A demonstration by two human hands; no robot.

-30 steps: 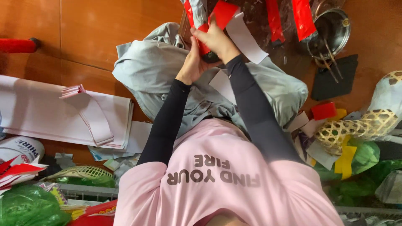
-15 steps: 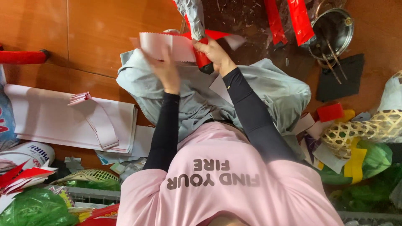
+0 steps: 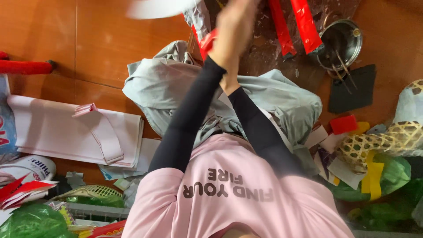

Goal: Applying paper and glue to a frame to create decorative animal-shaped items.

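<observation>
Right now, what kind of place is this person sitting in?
Probably a home craft spot on a tiled floor. Red paper strips, a stack of pale paper sheets, a woven bamboo basket and a metal pot with sticks lie around the person.

Both hands blurred up top, left hand (image 3: 233, 26) by white sheet (image 3: 161, 8), red strip (image 3: 207, 42) below.

Pink shirt (image 3: 238, 198), black sleeves (image 3: 189, 119), grey cloth (image 3: 282, 94), red strips (image 3: 304, 24), orange-brown floor (image 3: 101, 44)
</observation>
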